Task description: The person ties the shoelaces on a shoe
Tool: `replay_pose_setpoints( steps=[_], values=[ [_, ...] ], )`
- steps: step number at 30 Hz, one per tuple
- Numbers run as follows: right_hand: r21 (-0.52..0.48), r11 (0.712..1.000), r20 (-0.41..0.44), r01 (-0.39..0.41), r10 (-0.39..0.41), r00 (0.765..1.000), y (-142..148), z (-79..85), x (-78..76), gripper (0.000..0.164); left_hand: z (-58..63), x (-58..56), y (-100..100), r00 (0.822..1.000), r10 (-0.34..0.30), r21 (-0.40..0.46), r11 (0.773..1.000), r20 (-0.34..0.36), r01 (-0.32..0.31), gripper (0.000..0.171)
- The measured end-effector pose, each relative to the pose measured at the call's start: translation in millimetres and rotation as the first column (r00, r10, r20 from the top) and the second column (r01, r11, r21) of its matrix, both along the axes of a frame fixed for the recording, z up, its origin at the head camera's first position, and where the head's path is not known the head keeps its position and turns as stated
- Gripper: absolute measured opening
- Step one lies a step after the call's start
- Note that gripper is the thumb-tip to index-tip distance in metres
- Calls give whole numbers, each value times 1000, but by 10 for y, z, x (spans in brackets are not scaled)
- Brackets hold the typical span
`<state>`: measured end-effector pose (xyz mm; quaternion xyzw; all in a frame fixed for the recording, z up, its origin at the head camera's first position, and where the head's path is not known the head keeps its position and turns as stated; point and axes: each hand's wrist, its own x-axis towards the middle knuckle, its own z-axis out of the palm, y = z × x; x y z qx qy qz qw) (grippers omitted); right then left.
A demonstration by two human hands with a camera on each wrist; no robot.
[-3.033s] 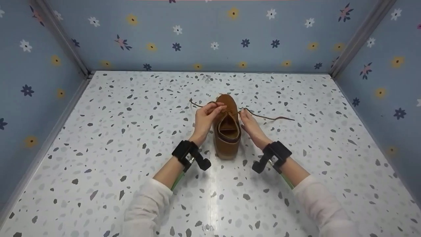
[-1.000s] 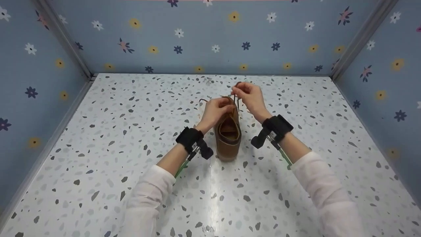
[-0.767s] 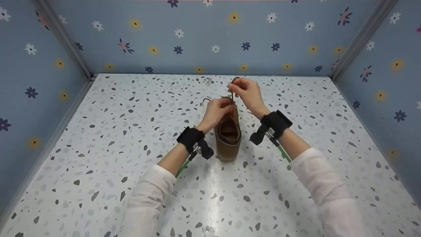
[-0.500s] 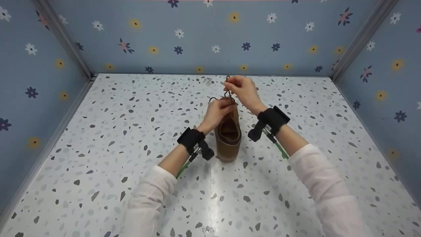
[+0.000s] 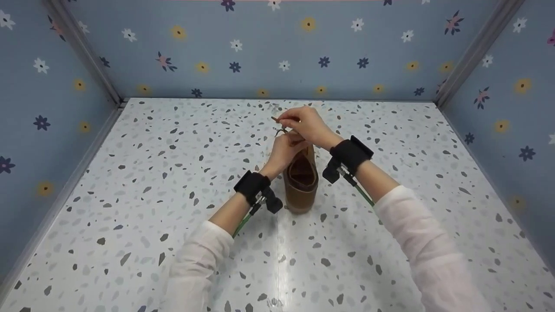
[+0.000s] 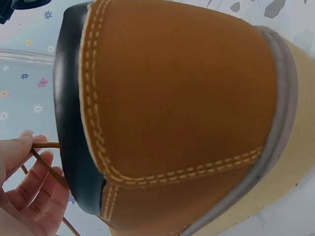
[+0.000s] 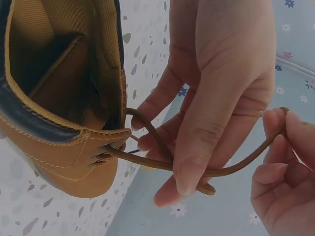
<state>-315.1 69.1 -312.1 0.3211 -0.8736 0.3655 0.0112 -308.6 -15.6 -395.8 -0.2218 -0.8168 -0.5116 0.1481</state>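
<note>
A brown leather shoe (image 5: 300, 195) stands on the table, toe pointing away, its dark-padded collar (image 7: 44, 123) open toward me. Close over the laces, my left hand (image 5: 284, 151) pinches the shoelace (image 7: 147, 161) between thumb and fingers, with a short bend of lace poking out below the thumb. Farther forward, my right hand (image 5: 310, 125) pinches another length of lace, drawn across above the left hand, its end (image 5: 275, 119) sticking out to the left. In the left wrist view the shoe's heel (image 6: 182, 93) hides much of the work.
A speckled white tabletop (image 5: 151, 182) surrounds the shoe. Blue flower-patterned panels (image 5: 260, 47) wall it at the back and both sides. A black camera strap (image 5: 252, 186) is on each wrist, with a green cable trailing from it.
My right hand has picked up the lace from the shoe's right, raised it and brought it leftward over the left hand. The left hand has stayed pinching near the laces, shifting slightly right.
</note>
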Motion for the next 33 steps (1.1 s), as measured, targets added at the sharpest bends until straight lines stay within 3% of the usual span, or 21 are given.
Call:
replay_pose_setpoints(
  steps=[6, 10, 14, 18, 26, 33],
  values=[
    [31, 995, -11, -99, 100, 995, 7, -10, -6, 17, -27, -7, 6, 999, 14, 2, 1000, -52, -14, 11],
    [-33, 997, -35, -64, 63, 997, 79, 67, 62, 16, -26, -13, -3, 995, -4, 14, 1000, -99, 5, 13],
    [-60, 998, -62, 2, -5, 998, 196, 89, 72, 15, -28, 1, -28, 996, -28, 51, 998, -81, 32, 13],
    [-46, 999, -79, 18, -22, 997, 319, 8, 0, 15, -49, 12, -43, 998, -14, 61, 998, -61, 18, 15],
    [46, 996, -126, -80, 86, 988, 504, -296, -269, 21, -71, 11, -45, 998, 7, 55, 999, -61, -3, 18],
    [85, 985, -165, -153, 165, 972, 479, -400, -355, 27, -54, 24, -53, 998, -3, 65, 998, -57, 6, 14]
  ],
)
